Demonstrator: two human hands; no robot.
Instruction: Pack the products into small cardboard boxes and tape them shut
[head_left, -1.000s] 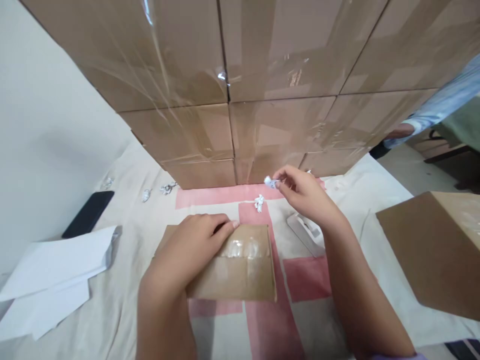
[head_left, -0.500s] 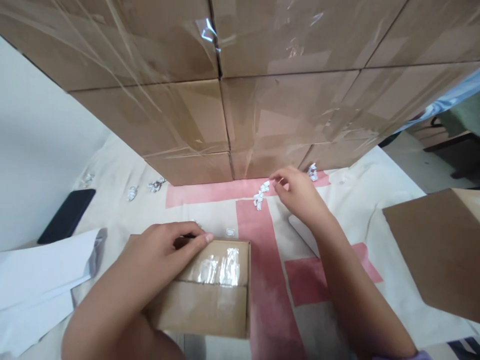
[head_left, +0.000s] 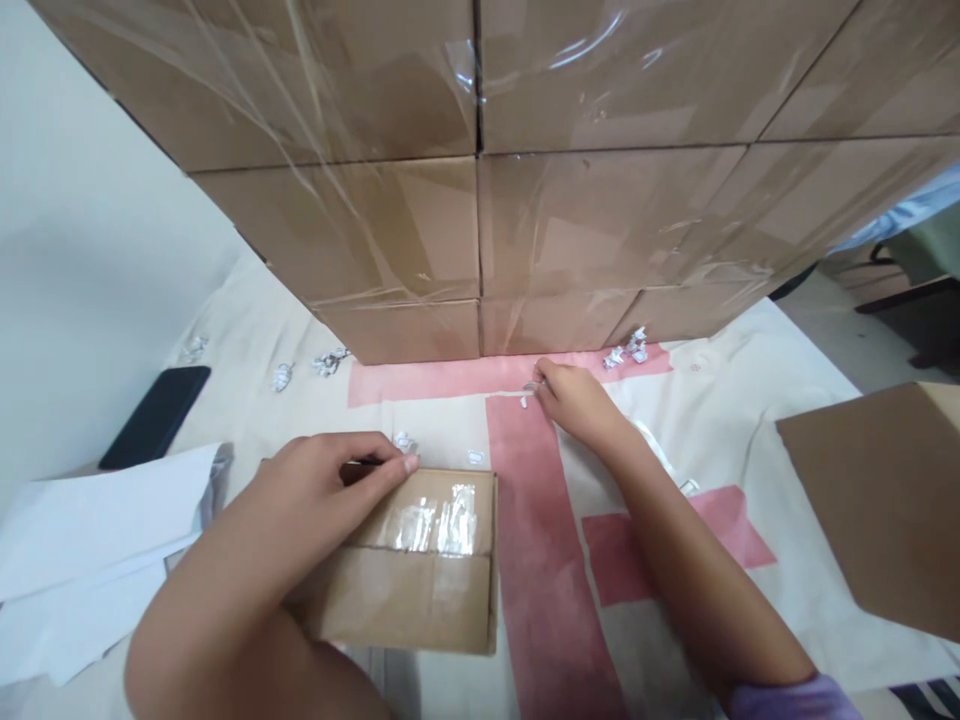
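A small taped cardboard box [head_left: 412, 600] lies in front of me. My left hand [head_left: 337, 490] grips its far edge, with the thumb on top and the fingers curled over the side. Farther out, my right hand [head_left: 566, 395] pinches close to the cloth by a pink strip; whatever lies between the fingertips is too small to make out. A tiny white bit [head_left: 524, 402] is just beside those fingertips. To the right of this hand sit crumpled white paper pieces [head_left: 626, 350], against the stacked boxes.
Wrapped, stacked cardboard boxes [head_left: 405, 230] form a wall ahead. On the left are a black phone [head_left: 155, 415], white paper sheets [head_left: 105, 520] and more crumpled pieces [head_left: 328, 362]. Another cardboard box [head_left: 877, 500] stands at right on the patterned cloth [head_left: 427, 425].
My right hand has come down to the cloth and its fingers have closed. The white pieces left of it are mostly out of sight; more now show at right. My left hand keeps its grip.
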